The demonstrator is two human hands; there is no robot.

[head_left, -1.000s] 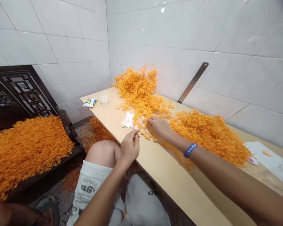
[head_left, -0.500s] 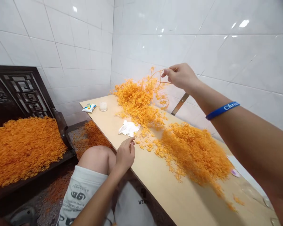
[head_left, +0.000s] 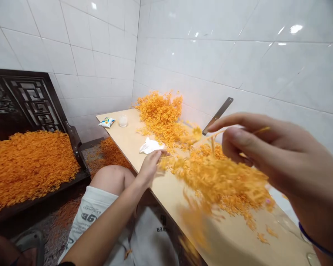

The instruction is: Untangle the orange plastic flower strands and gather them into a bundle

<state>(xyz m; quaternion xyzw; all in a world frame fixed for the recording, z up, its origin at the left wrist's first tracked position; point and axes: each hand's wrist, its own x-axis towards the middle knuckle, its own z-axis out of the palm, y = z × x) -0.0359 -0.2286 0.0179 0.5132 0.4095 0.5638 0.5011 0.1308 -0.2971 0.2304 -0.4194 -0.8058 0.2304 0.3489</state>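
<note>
Spray of thin-branched orange flowers (head_left: 211, 173), right of centre, hangs pinched in the right hand (head_left: 277, 147) — best held lightly by its stems (head_left: 212, 145) — while whether the left hand (head_left: 147, 166), below centre, grips anything cannot be told.

Glossy white wall tiles (head_left: 199, 59) with thin grey grout lines cover both walls, which meet in a corner beyond the far end of a long, narrow, pale wood-toned tabletop (head_left: 129, 140); small bright light reflections (head_left: 296, 29) show on the tiling, mostly upper right. At left, a dark brown carved wooden bench (head_left: 41, 99), glossy, its openwork back in an angular fret pattern, faces out from the tiled wall. Speckled grey-brown floor (head_left: 51, 225) below, orange bits (head_left: 68, 214) scattered over it between bench and tabletop.
</note>
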